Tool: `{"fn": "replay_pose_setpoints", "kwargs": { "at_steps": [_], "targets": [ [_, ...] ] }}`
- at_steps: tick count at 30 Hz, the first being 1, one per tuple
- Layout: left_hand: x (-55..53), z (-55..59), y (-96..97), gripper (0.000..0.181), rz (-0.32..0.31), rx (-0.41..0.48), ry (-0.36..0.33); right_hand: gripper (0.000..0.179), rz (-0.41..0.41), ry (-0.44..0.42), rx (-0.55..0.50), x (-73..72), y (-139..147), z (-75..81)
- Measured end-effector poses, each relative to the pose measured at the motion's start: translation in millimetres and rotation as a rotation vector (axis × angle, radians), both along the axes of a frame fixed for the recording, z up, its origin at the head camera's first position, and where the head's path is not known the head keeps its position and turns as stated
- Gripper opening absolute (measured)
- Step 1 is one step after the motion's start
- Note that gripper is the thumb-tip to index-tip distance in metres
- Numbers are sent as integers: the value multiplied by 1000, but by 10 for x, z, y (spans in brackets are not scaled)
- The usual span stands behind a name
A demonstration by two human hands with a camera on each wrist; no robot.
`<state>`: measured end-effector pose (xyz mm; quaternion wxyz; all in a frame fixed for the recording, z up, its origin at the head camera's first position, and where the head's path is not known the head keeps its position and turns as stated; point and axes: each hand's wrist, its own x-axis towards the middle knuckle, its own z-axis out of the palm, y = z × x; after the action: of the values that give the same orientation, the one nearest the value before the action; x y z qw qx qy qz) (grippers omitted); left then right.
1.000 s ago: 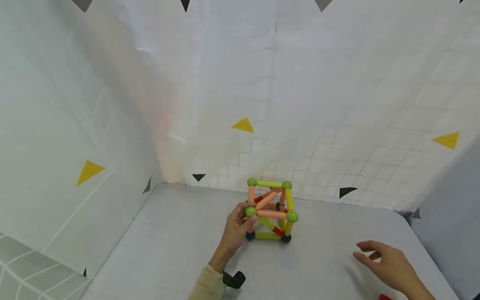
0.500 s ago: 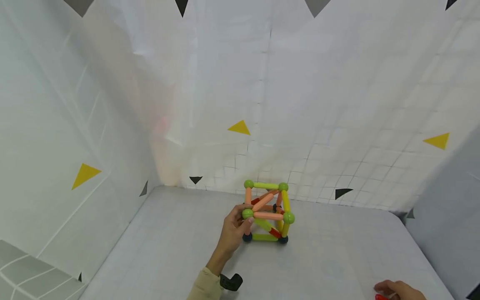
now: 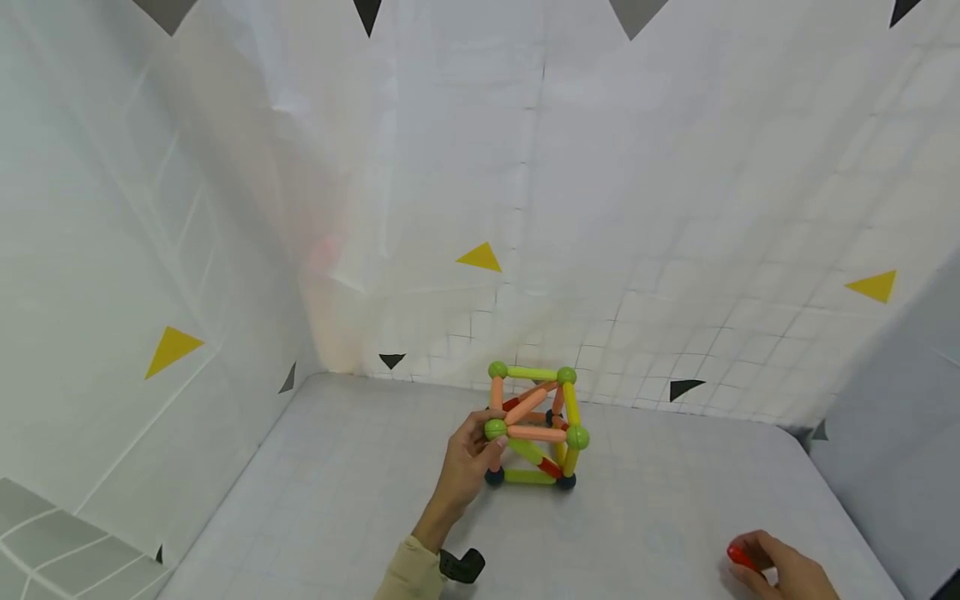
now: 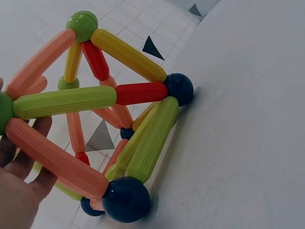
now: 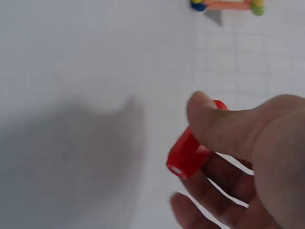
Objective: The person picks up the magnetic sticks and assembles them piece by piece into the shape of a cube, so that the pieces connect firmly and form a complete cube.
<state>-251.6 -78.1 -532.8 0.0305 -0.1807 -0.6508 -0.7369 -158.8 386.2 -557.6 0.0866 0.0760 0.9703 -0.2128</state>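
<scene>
A cube-shaped frame of magnetic sticks and balls (image 3: 536,433) stands on the table, with green balls on top and dark blue ones below. Sticks in orange, lime, yellow and red join them, some running diagonally. My left hand (image 3: 462,467) grips its near upper left green ball (image 3: 496,429) between thumb and fingers. In the left wrist view a lime stick (image 4: 66,101) and a short red stick (image 4: 141,93) form one diagonal. At the right, my right hand (image 3: 787,571) pinches a short red magnetic stick (image 5: 188,155), held apart from the frame.
The white tabletop (image 3: 637,533) meets a pale back wall (image 3: 675,208) just behind the frame. A side wall (image 3: 150,250) rises at the left. A black strap piece (image 3: 462,566) sits at my left wrist beside the sleeve (image 3: 412,571).
My right hand reached down to the near right edge of the view, took hold of the red stick and has started back up and left with it. My left hand stays on the ball.
</scene>
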Motion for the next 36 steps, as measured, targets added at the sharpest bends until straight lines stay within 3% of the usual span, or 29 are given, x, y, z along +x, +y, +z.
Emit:
{"fn": "replay_pose_setpoints", "kwargs": {
  "at_steps": [5,10,14,18,25,36],
  "targets": [
    [-7,2,-6,37,2,-7,4,39,54,301,8,-161,-508,446],
    [-21,-4,-8,37,-4,-7,0,38,145,604,-15,-415,-936,774],
    [-27,-14,-10,37,-6,-3,-2,34,229,747,-52,-693,-1197,962],
    [-20,-19,-15,38,-12,-2,-9,31,296,770,-76,-972,-1421,1115],
    [-7,-20,-25,37,-15,-14,-25,28,428,721,-35,-1363,-1773,1271],
    [2,-13,-15,38,-25,-14,-29,26,587,627,22,-1619,-2194,1329]
  ]
}}
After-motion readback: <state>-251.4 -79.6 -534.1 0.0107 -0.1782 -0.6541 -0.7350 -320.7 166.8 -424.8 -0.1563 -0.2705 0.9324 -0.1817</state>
